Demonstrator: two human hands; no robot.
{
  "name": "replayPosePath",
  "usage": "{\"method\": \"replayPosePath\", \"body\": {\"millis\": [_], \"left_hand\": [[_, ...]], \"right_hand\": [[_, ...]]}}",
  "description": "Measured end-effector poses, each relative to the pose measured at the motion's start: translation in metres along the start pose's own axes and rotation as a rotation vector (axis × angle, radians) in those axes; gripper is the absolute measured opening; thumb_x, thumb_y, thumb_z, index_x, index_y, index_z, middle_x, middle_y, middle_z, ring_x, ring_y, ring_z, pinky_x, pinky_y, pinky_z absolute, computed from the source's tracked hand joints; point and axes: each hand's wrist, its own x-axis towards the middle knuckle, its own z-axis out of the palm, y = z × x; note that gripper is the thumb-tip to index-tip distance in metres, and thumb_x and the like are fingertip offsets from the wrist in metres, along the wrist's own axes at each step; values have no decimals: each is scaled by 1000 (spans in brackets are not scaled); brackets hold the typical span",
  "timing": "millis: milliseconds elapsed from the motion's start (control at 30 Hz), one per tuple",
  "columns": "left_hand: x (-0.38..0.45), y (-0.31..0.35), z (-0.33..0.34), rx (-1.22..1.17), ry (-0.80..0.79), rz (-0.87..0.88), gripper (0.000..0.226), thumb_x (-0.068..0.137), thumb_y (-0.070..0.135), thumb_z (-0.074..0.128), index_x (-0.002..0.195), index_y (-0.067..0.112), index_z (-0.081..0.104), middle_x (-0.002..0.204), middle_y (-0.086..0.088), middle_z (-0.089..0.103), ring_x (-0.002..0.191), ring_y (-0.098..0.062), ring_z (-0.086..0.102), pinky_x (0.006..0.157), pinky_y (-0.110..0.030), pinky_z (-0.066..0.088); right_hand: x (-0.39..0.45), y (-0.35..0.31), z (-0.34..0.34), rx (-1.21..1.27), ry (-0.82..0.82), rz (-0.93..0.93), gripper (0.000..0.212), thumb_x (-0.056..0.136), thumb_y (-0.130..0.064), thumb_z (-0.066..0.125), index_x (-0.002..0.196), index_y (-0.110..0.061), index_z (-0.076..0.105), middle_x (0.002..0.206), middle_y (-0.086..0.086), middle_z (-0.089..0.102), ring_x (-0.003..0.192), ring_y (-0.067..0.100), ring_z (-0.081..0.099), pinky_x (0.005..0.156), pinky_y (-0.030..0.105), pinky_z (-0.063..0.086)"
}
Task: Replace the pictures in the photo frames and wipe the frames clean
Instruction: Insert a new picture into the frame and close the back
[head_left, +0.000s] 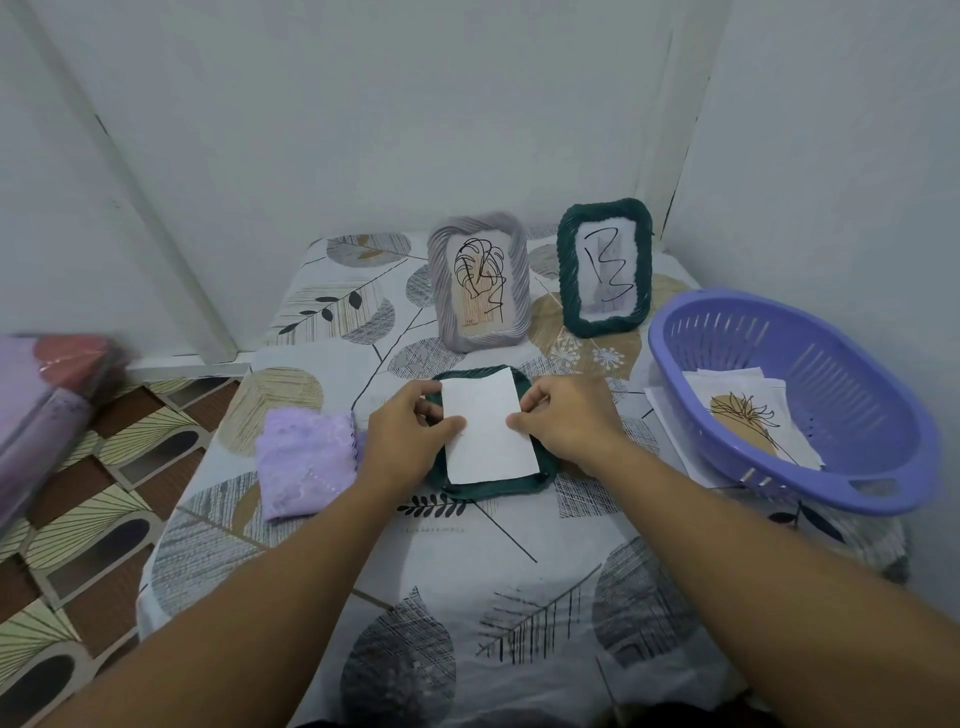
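A dark green frame (540, 480) lies flat on the table in front of me. On it rests a white sheet of paper (491, 441), blank side up. My left hand (410, 431) pinches the sheet's left edge and my right hand (566, 418) pinches its right edge. Behind, a grey frame (514, 291) with a leaf drawing stands upright. Beside it stands a second dark green frame (566, 291) holding a scribbled picture. A folded lilac cloth (306, 462) lies to the left of my left hand.
A purple slotted basket (852, 395) at the right holds several printed pictures (748, 415), and more paper pokes out beneath it. The table wears a leaf-patterned cover (467, 597) and stands in a wall corner. Patterned floor and a blurred pink bundle (47, 395) lie to the left.
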Motion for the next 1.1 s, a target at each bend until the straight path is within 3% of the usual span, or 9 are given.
{"method": "replayPosePath", "body": {"millis": [233,400,467,567,667,733,800,933,1100], "left_hand": [[0,-10,5,120,55,78,31,85,33,82,115,26,76,96,7,66,75,-1,54,70,-8,37],[-1,-12,6,137,73,87,26,87,37,79,110,23,81,98,5,66,85,-7,58,81,-23,44],[-1,-11,7,139,73,83,28,87,39,79,110,24,81,98,6,66,86,-7,58,81,-23,43],[0,-11,8,160,54,80,34,84,45,81,112,26,80,99,7,62,88,-6,56,78,-18,39],[0,-12,9,168,29,84,40,81,49,82,114,27,79,99,10,57,87,-2,52,71,-9,35],[0,-13,9,173,21,85,42,81,50,82,116,27,78,100,10,56,87,-1,51,71,-11,35],[1,-14,9,179,19,88,43,81,51,82,117,28,78,100,11,56,88,-1,52,76,-19,37],[1,-13,9,195,29,98,43,81,51,81,118,28,78,99,11,55,91,-5,53,79,-23,37],[1,-15,10,195,36,100,46,80,53,81,118,27,78,99,10,55,94,-9,55,82,-25,41]], "right_hand": [[-1,1,2,-39,17,-27,32,81,-31,85,108,-21,69,95,-6,72,87,11,67,63,17,47],[-4,1,-1,-69,-6,-86,46,88,-32,79,132,-32,66,105,-8,71,90,8,61,63,18,39],[-3,1,-1,-95,-7,-102,40,90,-33,77,129,-29,71,116,-7,71,95,6,56,75,19,38],[-2,2,1,-104,-13,-122,33,90,-34,76,123,-26,76,119,-7,71,99,8,58,81,18,37],[-3,4,1,-90,-5,-127,35,89,-35,78,122,-25,76,107,-8,70,93,7,57,75,18,38],[-4,6,0,-73,-3,-133,38,88,-38,79,123,-25,74,98,-11,64,90,6,55,63,12,35],[-3,6,0,-84,-17,-136,45,87,-42,79,128,-26,71,101,-11,63,90,5,54,58,5,28],[-2,3,-2,-145,-56,-133,53,90,-48,73,139,-31,63,118,-8,67,96,6,50,58,7,25],[1,1,-1,-206,-70,-127,56,89,-52,72,140,-32,62,129,-9,66,114,10,56,80,21,33]]}}
